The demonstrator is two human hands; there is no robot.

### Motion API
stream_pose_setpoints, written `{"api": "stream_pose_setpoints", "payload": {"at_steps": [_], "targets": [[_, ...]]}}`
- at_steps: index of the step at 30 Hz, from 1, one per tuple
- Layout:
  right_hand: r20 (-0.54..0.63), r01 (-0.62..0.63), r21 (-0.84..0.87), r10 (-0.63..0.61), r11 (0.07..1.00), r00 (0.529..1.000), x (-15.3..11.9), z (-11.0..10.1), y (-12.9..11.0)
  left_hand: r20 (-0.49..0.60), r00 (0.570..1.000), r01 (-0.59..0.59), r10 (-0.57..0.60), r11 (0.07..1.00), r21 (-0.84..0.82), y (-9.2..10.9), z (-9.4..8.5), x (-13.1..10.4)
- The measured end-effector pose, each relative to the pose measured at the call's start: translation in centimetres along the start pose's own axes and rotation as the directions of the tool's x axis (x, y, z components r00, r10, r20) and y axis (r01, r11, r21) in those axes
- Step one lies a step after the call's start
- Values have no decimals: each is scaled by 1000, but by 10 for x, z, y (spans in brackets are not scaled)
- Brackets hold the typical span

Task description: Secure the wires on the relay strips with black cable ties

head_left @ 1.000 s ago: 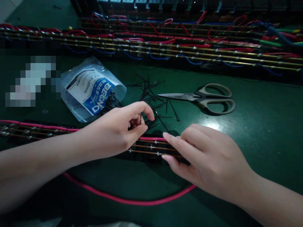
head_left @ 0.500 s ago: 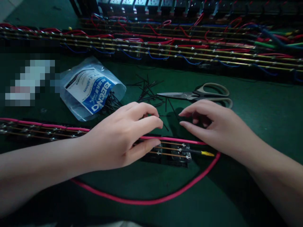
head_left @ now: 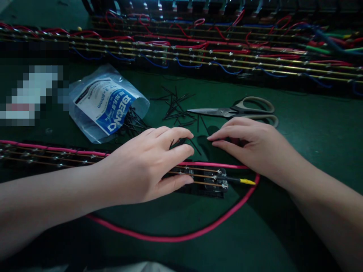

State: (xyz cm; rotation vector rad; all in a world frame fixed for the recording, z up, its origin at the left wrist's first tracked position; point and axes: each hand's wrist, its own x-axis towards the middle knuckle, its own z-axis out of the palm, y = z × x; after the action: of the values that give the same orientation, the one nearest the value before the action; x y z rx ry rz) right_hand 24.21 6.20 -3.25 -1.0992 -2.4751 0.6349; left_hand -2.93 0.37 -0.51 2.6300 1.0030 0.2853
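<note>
My left hand [head_left: 150, 162] rests over the wired strip [head_left: 210, 180], thumb and fingers apart. A black cable tie end [head_left: 171, 144] shows between its fingers; whether it is gripped is unclear. A red cable [head_left: 210, 164] runs along the strip under this hand and loops round in front. To the right, my right hand [head_left: 249, 145] has thumb and forefinger brought together in a pinch, just above the table. What lies between those fingertips is too fine to make out. Loose black cable ties [head_left: 176, 104] lie scattered beyond my hands.
Scissors [head_left: 227, 111] lie behind my right hand, blades pointing left. An open plastic bag [head_left: 104, 104] with black cable ties spilling out lies behind my left forearm. Long wired rails [head_left: 198, 56] cross the back. A yellow-tipped lead [head_left: 246, 181] sticks out from the strip's end.
My right hand has moved slightly left, and its thumb and forefinger have closed together. My left forefinger and thumb have spread a little; that hand stays over the strip.
</note>
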Motion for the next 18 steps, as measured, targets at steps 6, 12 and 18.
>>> {"api": "stream_pose_setpoints", "payload": {"at_steps": [6,12,18], "targets": [[-50,161,-55,-164,985,985,3,3,4,-91,995,-14,28,988,156,7,-3,-1],[-78,224,-12,-224,975,971,4,3,10,-276,943,-105,187,953,285,22,-4,-7],[-149,177,161,-154,971,977,-2,-6,-10,-68,992,-102,107,991,81,12,-3,0]]}}
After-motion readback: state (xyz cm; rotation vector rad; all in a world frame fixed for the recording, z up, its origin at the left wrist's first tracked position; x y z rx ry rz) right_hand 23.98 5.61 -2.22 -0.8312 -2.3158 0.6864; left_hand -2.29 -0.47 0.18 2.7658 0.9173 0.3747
